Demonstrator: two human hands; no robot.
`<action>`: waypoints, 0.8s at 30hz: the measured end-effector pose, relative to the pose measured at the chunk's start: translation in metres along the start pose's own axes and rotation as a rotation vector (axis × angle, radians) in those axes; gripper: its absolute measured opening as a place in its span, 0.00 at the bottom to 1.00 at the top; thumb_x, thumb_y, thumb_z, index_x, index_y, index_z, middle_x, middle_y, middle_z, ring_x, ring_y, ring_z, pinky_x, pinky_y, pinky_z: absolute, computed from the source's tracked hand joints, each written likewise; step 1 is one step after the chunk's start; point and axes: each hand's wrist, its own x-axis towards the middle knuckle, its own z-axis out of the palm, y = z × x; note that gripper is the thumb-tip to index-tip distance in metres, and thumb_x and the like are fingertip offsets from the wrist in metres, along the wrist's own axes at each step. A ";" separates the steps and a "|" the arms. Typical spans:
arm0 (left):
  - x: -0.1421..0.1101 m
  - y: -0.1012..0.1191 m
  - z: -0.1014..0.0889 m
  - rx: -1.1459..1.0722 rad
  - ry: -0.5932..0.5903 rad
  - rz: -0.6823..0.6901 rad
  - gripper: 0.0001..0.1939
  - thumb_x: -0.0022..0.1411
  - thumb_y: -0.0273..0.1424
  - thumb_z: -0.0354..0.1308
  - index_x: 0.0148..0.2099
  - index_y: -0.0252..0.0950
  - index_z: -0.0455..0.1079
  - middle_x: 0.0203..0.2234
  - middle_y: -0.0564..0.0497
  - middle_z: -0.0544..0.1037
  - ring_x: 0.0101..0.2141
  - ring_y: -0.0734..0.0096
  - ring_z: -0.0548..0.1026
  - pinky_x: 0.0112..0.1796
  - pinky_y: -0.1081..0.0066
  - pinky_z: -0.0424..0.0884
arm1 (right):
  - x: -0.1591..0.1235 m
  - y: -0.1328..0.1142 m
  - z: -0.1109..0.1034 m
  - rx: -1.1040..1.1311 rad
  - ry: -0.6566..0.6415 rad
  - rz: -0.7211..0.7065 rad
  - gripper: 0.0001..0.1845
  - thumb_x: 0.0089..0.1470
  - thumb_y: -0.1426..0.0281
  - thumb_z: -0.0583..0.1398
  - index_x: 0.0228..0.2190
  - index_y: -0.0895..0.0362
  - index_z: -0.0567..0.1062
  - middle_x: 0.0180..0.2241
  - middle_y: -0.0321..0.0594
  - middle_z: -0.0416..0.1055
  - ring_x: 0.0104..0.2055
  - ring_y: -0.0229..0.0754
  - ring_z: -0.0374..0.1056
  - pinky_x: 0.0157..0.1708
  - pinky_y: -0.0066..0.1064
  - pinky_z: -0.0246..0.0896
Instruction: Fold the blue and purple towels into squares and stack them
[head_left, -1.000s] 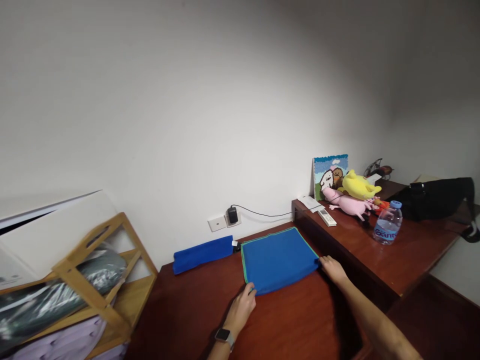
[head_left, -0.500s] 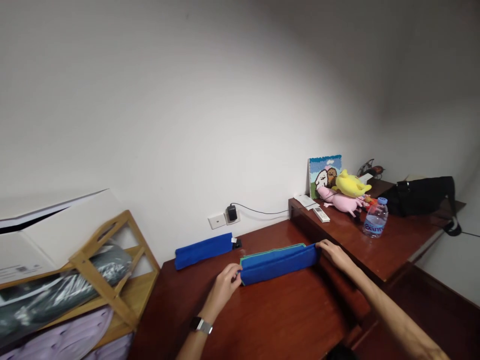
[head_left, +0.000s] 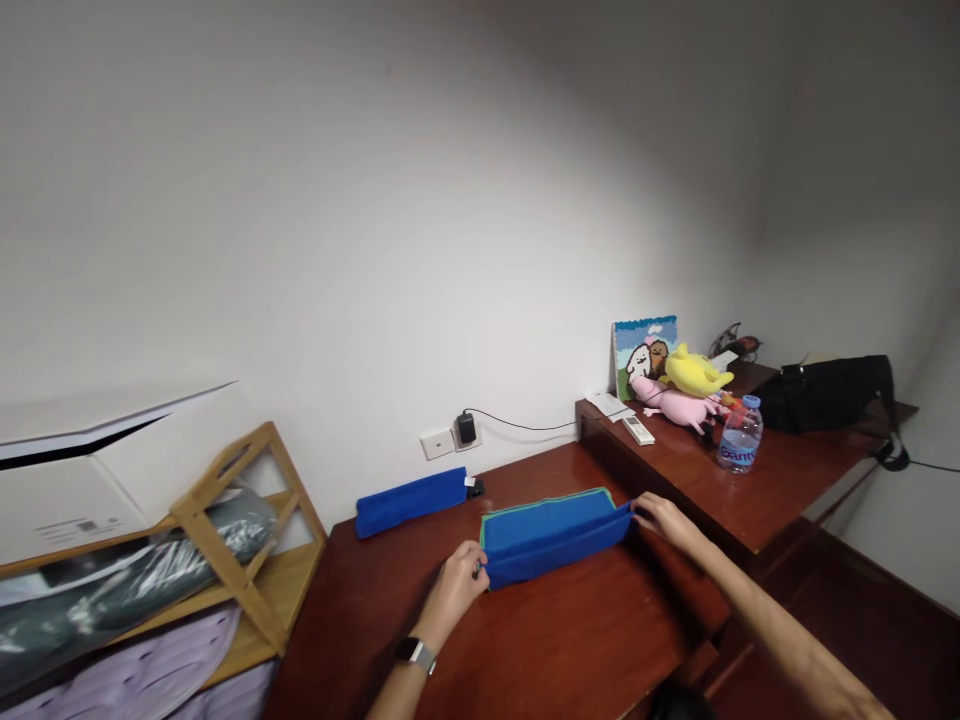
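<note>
A blue cloth [head_left: 555, 535] with green edging lies on the reddish-brown desk [head_left: 555, 635], its near part lifted in a fold. My left hand [head_left: 459, 580], with a watch on the wrist, is closed on the cloth's near left corner. At the opposite end, my right hand [head_left: 660, 515] pinches the right corner of the raised fold. Behind, a second blue cloth [head_left: 412, 502], folded into a long strip with a small white tag, rests near the wall.
On the higher desk at right are a water bottle [head_left: 740, 435], a white remote [head_left: 638, 430], plush toys [head_left: 679, 403], a picture [head_left: 643, 355] and a black bag [head_left: 825, 393]. A wooden shelf [head_left: 247, 540] stands left. A black charger [head_left: 466, 429] is plugged into the wall.
Both hands have drawn the cloth's folded edge slightly toward me, so more of its inner blue surface shows behind the fold. The view has shifted a little.
</note>
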 end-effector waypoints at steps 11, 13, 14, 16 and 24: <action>0.037 0.045 -0.075 0.023 0.107 0.020 0.05 0.61 0.32 0.53 0.37 0.43 0.70 0.29 0.55 0.75 0.31 0.67 0.75 0.37 0.68 0.71 | 0.024 -0.050 -0.099 0.031 -0.007 -0.009 0.26 0.70 0.47 0.53 0.43 0.53 0.79 0.42 0.47 0.82 0.43 0.51 0.78 0.48 0.40 0.72; 0.048 0.061 -0.099 0.032 0.124 0.028 0.05 0.59 0.33 0.54 0.37 0.43 0.70 0.27 0.56 0.75 0.30 0.67 0.75 0.36 0.68 0.70 | 0.030 -0.066 -0.127 0.033 -0.015 -0.022 0.27 0.69 0.45 0.55 0.43 0.54 0.80 0.42 0.48 0.82 0.43 0.51 0.78 0.49 0.40 0.71; 0.053 0.069 -0.111 0.032 0.124 0.027 0.05 0.58 0.34 0.54 0.36 0.42 0.70 0.26 0.56 0.74 0.29 0.67 0.74 0.35 0.69 0.69 | 0.033 -0.073 -0.140 0.031 -0.019 -0.025 0.28 0.68 0.44 0.55 0.43 0.54 0.80 0.42 0.48 0.82 0.43 0.51 0.77 0.49 0.40 0.71; 0.058 0.082 -0.133 0.018 0.098 0.014 0.06 0.56 0.35 0.55 0.36 0.42 0.71 0.24 0.57 0.74 0.28 0.68 0.74 0.34 0.69 0.68 | 0.035 -0.086 -0.162 0.027 -0.031 -0.028 0.30 0.66 0.41 0.57 0.42 0.55 0.81 0.42 0.49 0.82 0.42 0.51 0.77 0.48 0.40 0.71; 0.051 0.106 -0.178 -0.071 -0.067 -0.071 0.08 0.54 0.36 0.57 0.36 0.41 0.72 0.23 0.59 0.73 0.27 0.70 0.69 0.32 0.70 0.64 | 0.020 -0.114 -0.203 0.099 -0.150 0.026 0.31 0.65 0.39 0.58 0.42 0.54 0.79 0.40 0.45 0.82 0.39 0.49 0.76 0.43 0.37 0.71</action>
